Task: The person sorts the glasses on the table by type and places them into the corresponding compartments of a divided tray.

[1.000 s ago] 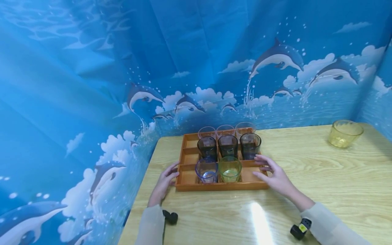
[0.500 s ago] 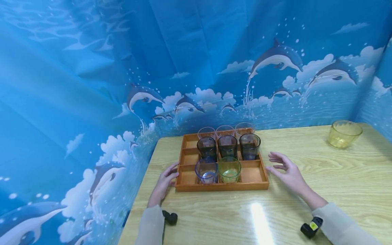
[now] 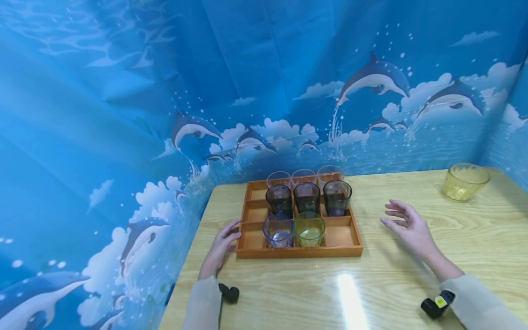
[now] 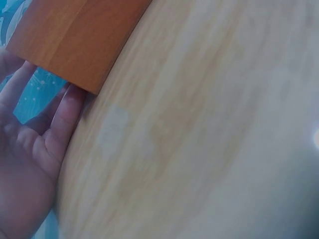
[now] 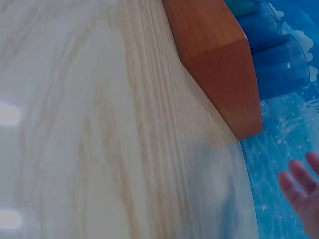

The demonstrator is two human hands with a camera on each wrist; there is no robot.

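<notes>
A wooden tray with compartments (image 3: 255, 253) holds three clear glasses (image 3: 304, 175) at the back and three dark glasses (image 3: 307, 198) in the middle row. In its front row stand a blue-rimmed glass (image 3: 278, 231) and a green glass (image 3: 309, 229); the front right compartment is bare. My left hand (image 3: 222, 247) touches the tray's left side, its fingertips right at the wooden wall in the left wrist view. To the right of the tray, my right hand (image 3: 412, 231) hovers over the table with loosely bent fingers and nothing in them. A yellow glass (image 3: 465, 182) stands farther off, beyond that hand.
The light wood-grain table (image 3: 305, 293) carries a bright reflection near its front. Behind and to the left hangs a blue curtain (image 3: 264, 82) printed with dolphins, close to the table's back edge. Each wrist wears a small black camera (image 3: 438, 305).
My right hand has moved off the tray's right side, rightward toward the yellow glass. The left hand stays at the tray, and the glasses have not moved.
</notes>
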